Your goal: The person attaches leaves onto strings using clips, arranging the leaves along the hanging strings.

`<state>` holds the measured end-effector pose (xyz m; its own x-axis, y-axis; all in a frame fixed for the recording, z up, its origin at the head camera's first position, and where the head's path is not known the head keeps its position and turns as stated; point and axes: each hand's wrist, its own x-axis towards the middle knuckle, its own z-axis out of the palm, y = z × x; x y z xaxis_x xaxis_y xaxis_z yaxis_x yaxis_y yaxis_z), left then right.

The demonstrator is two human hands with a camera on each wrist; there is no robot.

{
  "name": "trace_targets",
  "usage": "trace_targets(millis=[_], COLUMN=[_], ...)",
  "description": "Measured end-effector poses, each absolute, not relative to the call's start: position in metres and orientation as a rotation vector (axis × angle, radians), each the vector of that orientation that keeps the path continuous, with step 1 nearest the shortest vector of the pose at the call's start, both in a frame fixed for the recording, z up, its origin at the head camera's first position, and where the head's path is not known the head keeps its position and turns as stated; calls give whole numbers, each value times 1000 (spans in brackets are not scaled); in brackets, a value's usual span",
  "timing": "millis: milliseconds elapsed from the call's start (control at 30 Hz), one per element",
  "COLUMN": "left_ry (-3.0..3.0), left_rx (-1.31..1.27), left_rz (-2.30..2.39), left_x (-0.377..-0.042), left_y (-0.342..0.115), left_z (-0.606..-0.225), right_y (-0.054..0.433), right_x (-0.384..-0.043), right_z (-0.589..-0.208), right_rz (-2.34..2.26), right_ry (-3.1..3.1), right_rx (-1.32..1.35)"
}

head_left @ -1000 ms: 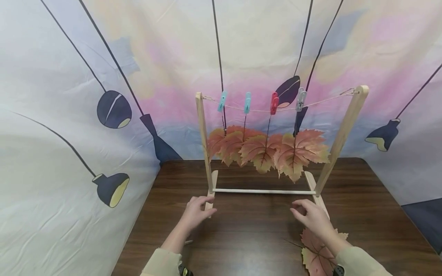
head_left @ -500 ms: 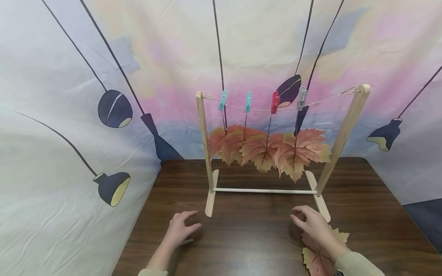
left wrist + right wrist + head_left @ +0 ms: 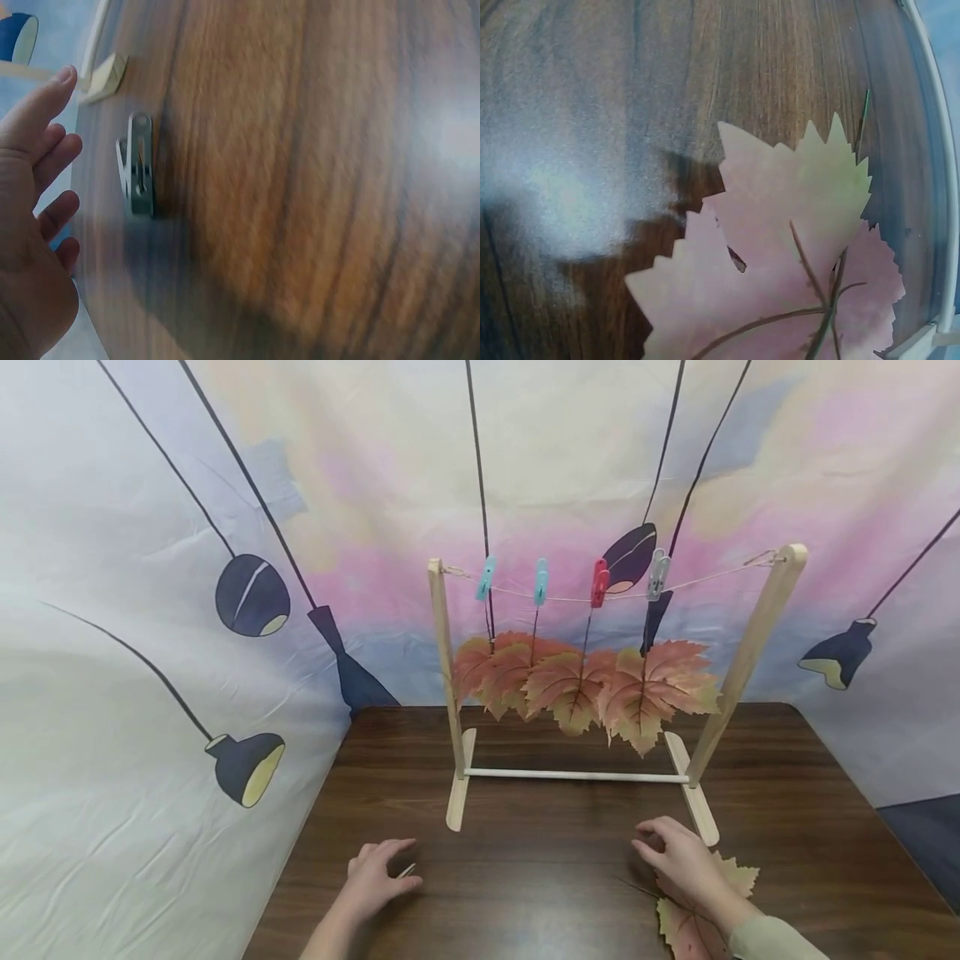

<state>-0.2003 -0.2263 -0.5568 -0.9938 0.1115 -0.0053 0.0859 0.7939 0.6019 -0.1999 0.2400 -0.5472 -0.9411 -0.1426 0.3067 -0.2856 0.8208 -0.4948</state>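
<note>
My left hand (image 3: 375, 878) hovers over the left of the table, thumb and fingers spread apart around a small clothespin (image 3: 406, 871). In the left wrist view this greyish clothespin (image 3: 139, 169) lies on the wood, a little apart from the fingers. My right hand (image 3: 684, 860), loosely curved and holding nothing, is above a loose artificial maple leaf (image 3: 693, 935), partly covering it. The right wrist view shows the leaf's pinkish, jagged face (image 3: 772, 292) and ribs, but not the hand.
A wooden rack (image 3: 577, 775) stands at the back. From its string hang several orange leaves (image 3: 573, 689), clipped by two light-blue clothespins (image 3: 541, 582), a red clothespin (image 3: 600, 583) and a grey clothespin (image 3: 658, 575). A printed curtain (image 3: 360, 510) hangs behind the table (image 3: 525, 877).
My left hand has moved back and left from the rack's left foot to the clothespin on the table. My right hand has drawn back slightly over the loose leaf. Rack and hanging leaves look unchanged.
</note>
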Motion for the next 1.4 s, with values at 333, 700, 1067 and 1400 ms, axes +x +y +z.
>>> trace_targets(millis=[333, 700, 1067, 1400], left_ry=[2977, 2999, 3037, 3052], left_rx=[149, 94, 156, 188], left_rz=[884, 847, 783, 732], left_x=[-194, -193, -198, -196], left_y=[-243, -250, -237, -231], left_z=[-567, -577, -588, -587], right_y=[240, 239, 242, 250], right_x=[-199, -197, -194, -193], right_z=[-551, -557, -565, -572], right_rz=[832, 821, 820, 710], right_ry=[-2843, -2866, -2873, -2933], right_rx=[319, 325, 443, 678])
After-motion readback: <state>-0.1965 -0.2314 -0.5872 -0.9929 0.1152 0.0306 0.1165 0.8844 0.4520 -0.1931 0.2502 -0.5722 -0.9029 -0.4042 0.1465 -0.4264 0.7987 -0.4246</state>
